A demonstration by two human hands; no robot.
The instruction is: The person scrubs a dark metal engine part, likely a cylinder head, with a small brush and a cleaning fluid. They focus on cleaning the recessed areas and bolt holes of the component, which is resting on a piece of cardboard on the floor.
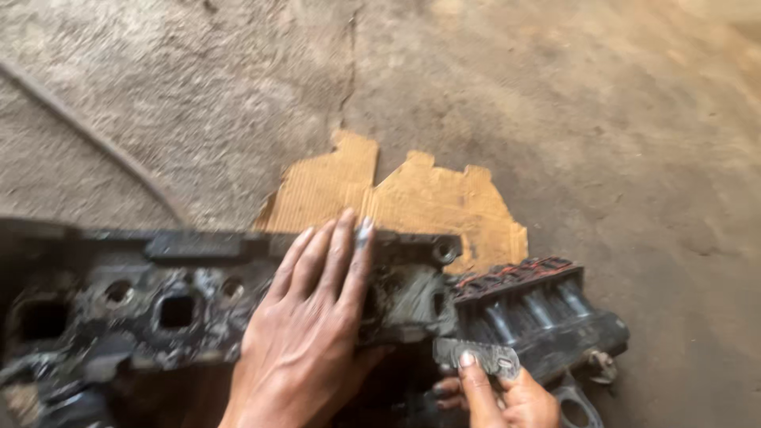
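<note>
Pinched in my right hand (pixel 507 392) is a thin stiff metal scraper (pixel 477 355), while my open left hand (pixel 313 317) presses flat on the heavy, greasy engine block (pixel 174 301), which lies on the floor, best gripped by its edges.

A torn, flattened piece of tan cardboard (pixel 412 202), perhaps former packaging, lies on the ground. No labels, signs or screens show.
</note>
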